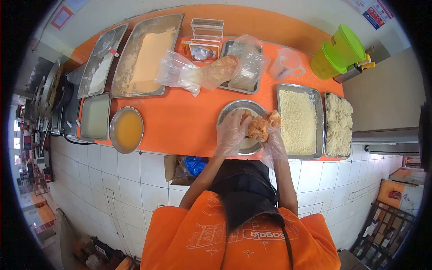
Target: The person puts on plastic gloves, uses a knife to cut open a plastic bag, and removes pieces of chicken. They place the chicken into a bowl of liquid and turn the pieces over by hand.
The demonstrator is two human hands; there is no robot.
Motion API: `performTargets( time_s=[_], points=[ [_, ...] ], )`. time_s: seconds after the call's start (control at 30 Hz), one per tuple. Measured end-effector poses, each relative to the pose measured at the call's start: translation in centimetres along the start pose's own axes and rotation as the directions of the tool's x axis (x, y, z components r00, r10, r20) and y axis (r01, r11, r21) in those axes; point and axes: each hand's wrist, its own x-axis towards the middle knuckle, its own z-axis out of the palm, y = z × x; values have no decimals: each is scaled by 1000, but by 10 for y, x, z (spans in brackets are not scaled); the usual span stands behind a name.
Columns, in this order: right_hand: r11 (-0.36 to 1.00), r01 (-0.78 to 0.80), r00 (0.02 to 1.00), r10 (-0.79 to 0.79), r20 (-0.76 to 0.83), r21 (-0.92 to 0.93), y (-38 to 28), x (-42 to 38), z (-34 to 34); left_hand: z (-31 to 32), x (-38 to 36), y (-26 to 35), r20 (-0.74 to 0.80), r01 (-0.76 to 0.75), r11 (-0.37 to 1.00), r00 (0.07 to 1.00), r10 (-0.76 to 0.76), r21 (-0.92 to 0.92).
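Both hands wear clear plastic gloves and hold raw chicken [258, 129] above a round metal bowl [234, 104]. My left hand [231, 133] grips the chicken from the left side. From the right, my right hand [273, 143] is closed on it too, with a piece sticking up past the fingers. Whitish liquid [248, 147] shows inside the bowl below. Just right of the bowl lies a metal tray of pale breadcrumbs [297, 121]. Beyond that, a narrower tray holds crumb-coated pieces [339, 119]. My gloves and the chicken hide part of the bowl.
A bowl of yellow liquid [127, 130] stands at the table's front left, beside a tray of pale liquid [95, 118]. Behind are a tray of orange-tan powder [150, 58], bagged meat [220, 69], a clear jug [286, 64] and green tubs [339, 51].
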Motion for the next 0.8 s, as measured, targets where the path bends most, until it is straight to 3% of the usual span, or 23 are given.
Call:
performTargets(
  time_s=[0.03,0.13,0.23,0.43,0.5,0.57,0.63,0.7,0.77,0.8],
  points=[
    [1000,14,1000,-14,-5,-17,1,2,2,0,-2,3,-60,-58,998,996,59,12],
    [903,-76,996,49,-75,-423,-6,8,10,2,-3,6,321,200,866,946,-49,-458],
    [909,38,998,-59,-37,-415,8,13,15,18,-6,7,179,-46,846,970,165,-531],
    [925,-24,993,-23,-119,-379,7,0,31,31,-13,-11,117,145,870,988,-101,-471],
    [910,-75,992,28,-120,-408,10,0,29,35,-18,-16,49,228,909,973,-225,-349],
    [853,-142,988,91,-126,-502,8,-5,28,48,-23,-32,-3,281,917,956,-294,-281],
    [766,-74,996,31,-79,-639,15,-1,31,61,-22,-55,-41,287,920,950,-309,-265],
    [650,-21,1000,5,-24,-760,27,3,24,66,-25,-57,30,361,721,904,-427,-592],
    [502,29,999,14,42,-864,43,15,9,62,-21,-53,26,371,659,882,-471,-654],
    [447,45,999,-22,40,-893,52,17,2,55,-20,-52,-27,368,733,885,-465,-573]
  ],
)
